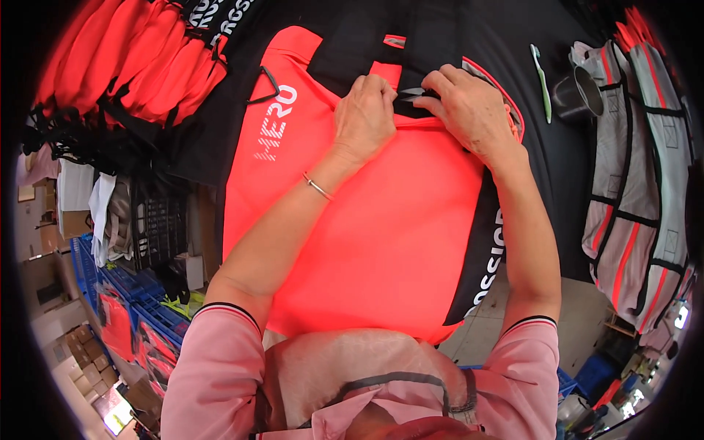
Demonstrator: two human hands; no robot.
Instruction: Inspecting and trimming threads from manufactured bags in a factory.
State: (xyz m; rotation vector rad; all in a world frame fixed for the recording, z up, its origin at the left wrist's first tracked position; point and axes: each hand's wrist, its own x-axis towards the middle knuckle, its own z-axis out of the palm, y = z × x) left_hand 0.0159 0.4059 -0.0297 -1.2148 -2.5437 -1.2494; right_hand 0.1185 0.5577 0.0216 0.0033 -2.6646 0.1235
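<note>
Pinching the neon-orange garment (381, 220) flat at the far edge of the black-covered tabletop (557, 154), near its middle. Left hand (364, 117) clenched on a fold of orange fabric, knuckles up. Right hand (469, 110) just beside it, grip closed around small metal snips (412, 93), blades pointing left toward the left hand's fingertips. Snips lying crosswise, long axis running left to right along the black neck band (367, 44). Both hands almost touching, right one nearer the blades. Farther right, well apart: green toothbrush (542, 81), metal cup (579, 93), grey vests (638, 169) hanging at the right edge. Orange stack (132, 59) at far left corner.
</note>
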